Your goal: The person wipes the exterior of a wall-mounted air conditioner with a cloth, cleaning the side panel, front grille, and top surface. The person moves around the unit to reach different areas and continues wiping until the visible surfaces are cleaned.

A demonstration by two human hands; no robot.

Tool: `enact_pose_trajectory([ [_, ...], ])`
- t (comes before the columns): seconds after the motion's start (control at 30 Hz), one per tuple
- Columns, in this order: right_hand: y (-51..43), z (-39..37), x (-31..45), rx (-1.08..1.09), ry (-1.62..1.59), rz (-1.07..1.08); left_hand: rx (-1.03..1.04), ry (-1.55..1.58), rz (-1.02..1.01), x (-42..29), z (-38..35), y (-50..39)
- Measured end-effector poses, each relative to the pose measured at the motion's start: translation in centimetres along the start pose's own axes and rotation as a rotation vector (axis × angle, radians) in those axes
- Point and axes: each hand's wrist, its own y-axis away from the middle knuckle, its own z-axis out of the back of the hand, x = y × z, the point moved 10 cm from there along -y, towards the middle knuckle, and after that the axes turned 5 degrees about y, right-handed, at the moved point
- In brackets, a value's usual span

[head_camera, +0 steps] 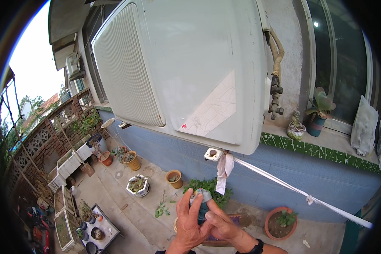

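Observation:
Both my hands are raised together below the outdoor air-conditioner unit (pixel 190 79). My left hand (pixel 190 216) and my right hand (pixel 223 223) close around a small teal object (pixel 202 211) with a crumpled grey top (pixel 204 195). It may be a small pot, but the fingers cover much of it. Below and behind my hands, a leafy green plant (pixel 220 200) grows against the blue wall. A purple-topped low stool or box (pixel 235 219) is partly hidden beneath them.
A white cloth strip (pixel 273 176) stretches from the unit's foot towards the right. A terracotta pot (pixel 281 233) stands at right. Several potted plants, including a white hexagonal planter (pixel 138 185), stand on the concrete. A small table (pixel 106 231) is at lower left. Two plants occupy the windowsill (pixel 273 130).

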Motion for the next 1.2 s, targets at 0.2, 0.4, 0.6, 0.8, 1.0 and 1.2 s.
enact_pose_trajectory([
  [0.2, -0.9, 0.2, -0.7, 0.059, -0.027, -0.036, -0.089, 0.112, -0.226, 3.2, 0.1, -1.6],
  [0.4, -1.3, 1.5, -1.1, -0.089, 0.21, 0.055, -0.124, 0.279, -0.226, 5.6, 1.0, -4.6],
  [0.6, 1.2, 3.7, -2.5, -0.227, 0.417, -0.081, -0.158, 0.239, -0.681, 0.4, 0.0, -11.8],
  [0.8, 5.2, 7.7, -3.0, -0.312, 0.684, -0.221, -0.1, 0.081, -0.839, -2.7, -3.9, -14.5],
  [1.0, 6.1, 10.2, -4.2, -0.305, 0.679, -0.258, -0.147, -0.155, -0.926, -3.5, -4.4, -13.5],
  [1.2, 6.5, 10.7, -5.7, -0.301, 0.764, -0.377, -0.149, -0.121, -0.879, 0.2, -2.7, -14.6],
])
